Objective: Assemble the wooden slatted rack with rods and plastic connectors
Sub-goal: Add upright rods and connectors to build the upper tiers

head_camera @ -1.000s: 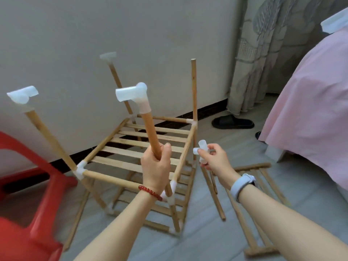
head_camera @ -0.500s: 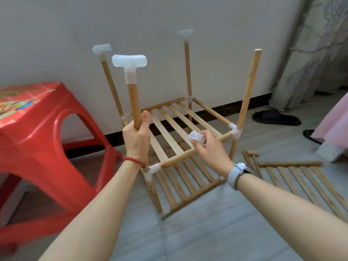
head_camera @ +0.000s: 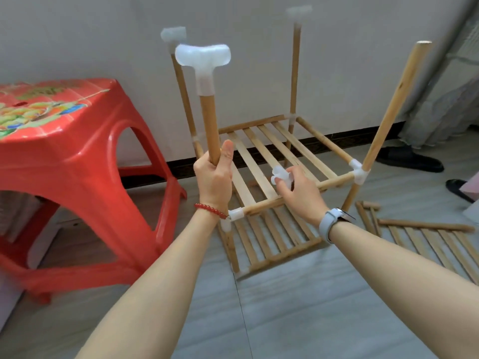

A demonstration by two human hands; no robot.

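Rack: rack (head_camera: pixel 282 156) stands on the floor (head_camera: pixel 298 320) near the wall (head_camera: pixel 103 35), with four upright rods.
Left hand: left hand (head_camera: pixel 215 177) grips the near-left rod (head_camera: pixel 208 123), thumb up along it.
Right hand: right hand (head_camera: pixel 298 193) pinches a loose connector (head_camera: pixel 280 174) above the slats.
Bare rod: far-right rod (head_camera: pixel 396 102) has an uncapped top; open air around it.
Left side: red stool (head_camera: pixel 72 161) stands just beside the rack.
Right side: spare slat panel (head_camera: pixel 425 237) lies on the floor; slippers (head_camera: pixel 409 159) and curtain (head_camera: pixel 451 94) beyond.
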